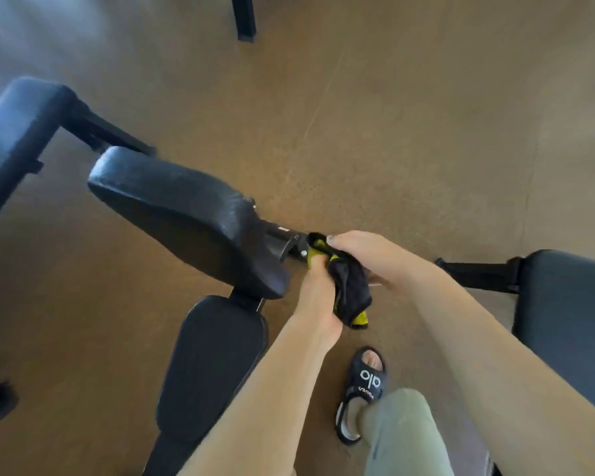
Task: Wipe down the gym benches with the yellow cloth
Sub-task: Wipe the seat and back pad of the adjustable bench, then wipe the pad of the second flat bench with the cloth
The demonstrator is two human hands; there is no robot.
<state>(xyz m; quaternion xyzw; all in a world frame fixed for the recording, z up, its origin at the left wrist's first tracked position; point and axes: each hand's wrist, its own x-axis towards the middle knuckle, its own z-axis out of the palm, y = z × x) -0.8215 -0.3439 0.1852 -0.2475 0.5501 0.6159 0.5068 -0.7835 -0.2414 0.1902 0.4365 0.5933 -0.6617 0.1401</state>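
My left hand [318,297] and right hand [361,250] both curl their fingers [315,264] round the bunched yellow cloth [349,290], held in the air just beside the bench pad [186,214]. It looks soft, light and limp; I'd grip a folded wad. No containers visible.

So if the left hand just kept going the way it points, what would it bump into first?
Probably the black metal tube under the bench seat. The left hand, gripping the cloth, points up toward it, though depth is hard to judge.
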